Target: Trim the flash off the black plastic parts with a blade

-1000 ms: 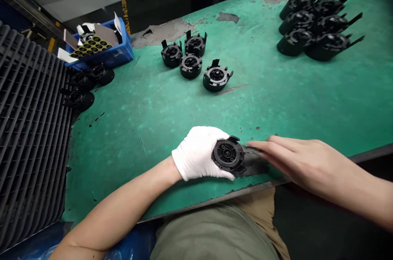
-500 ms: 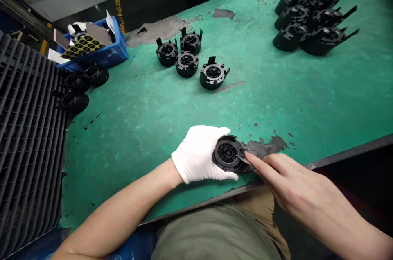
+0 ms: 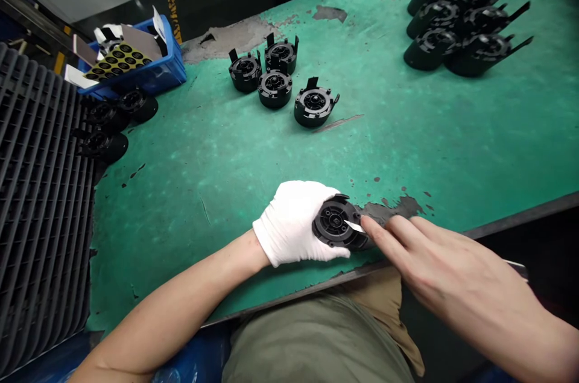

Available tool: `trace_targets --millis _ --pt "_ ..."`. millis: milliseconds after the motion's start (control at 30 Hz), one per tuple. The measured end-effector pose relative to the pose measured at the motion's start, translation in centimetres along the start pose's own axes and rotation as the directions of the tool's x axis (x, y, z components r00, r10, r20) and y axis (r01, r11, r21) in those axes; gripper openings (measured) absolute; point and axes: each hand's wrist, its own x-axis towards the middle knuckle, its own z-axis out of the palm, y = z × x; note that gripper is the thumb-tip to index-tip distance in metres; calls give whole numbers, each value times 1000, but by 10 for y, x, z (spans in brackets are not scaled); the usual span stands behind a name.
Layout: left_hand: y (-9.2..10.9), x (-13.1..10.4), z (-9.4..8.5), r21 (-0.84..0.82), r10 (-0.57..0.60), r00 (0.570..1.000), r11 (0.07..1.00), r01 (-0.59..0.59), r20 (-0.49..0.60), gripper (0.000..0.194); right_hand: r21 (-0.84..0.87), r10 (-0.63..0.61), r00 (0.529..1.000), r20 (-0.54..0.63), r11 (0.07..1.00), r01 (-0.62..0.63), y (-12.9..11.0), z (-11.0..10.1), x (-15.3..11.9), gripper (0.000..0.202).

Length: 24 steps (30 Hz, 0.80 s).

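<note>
My left hand (image 3: 301, 223), in a white glove, is wrapped around a round black plastic housing (image 3: 335, 221) near the table's front edge. The housing's ringed, ribbed face is turned up towards me. In my bare right hand (image 3: 434, 262) is a knife with a pointed, shiny blade (image 3: 354, 226), the index finger stretched along it. The tip lies over the ribbed face; whether it touches the plastic I cannot tell. Most of the handle is hidden by the hand, with its end (image 3: 518, 268) showing beyond the wrist.
Several similar housings (image 3: 275, 88) stand at mid-table, with another group (image 3: 479, 51) at the back right and more (image 3: 106, 145) on the left. A blue bin (image 3: 158, 72) holds a sheet of round stickers (image 3: 122, 62). Grey ribbed racks (image 3: 40, 202) line the left side.
The knife blade has turned slightly and now catches the light. Its handle end has come into sight behind my right wrist. My left hand keeps its hold on the housing.
</note>
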Motion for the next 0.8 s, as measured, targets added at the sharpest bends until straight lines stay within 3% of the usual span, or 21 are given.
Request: trace_targets --millis 233,367,467,567,800 --pt "-3 -2 3 -7 22 999 1000 -22 -43 96 0 17 1000 2 1000 -17 2 3 10 76" --pt "-6 -3 5 -28 44 996 999 -46 -73 93 65 43 996 -81 997 -38 3 1 5 97" --pt "-8 -3 6 -68 80 991 994 -88 -107 94 193 136 989 -58 974 -122 5 0 -7 106" --pt "-7 -3 4 -92 60 994 993 -69 -96 89 243 162 985 -55 959 -144 4 3 -15 100" --pt "-2 -1 2 -78 55 994 995 -62 -91 82 79 90 993 -71 993 -84 -13 2 -2 81"
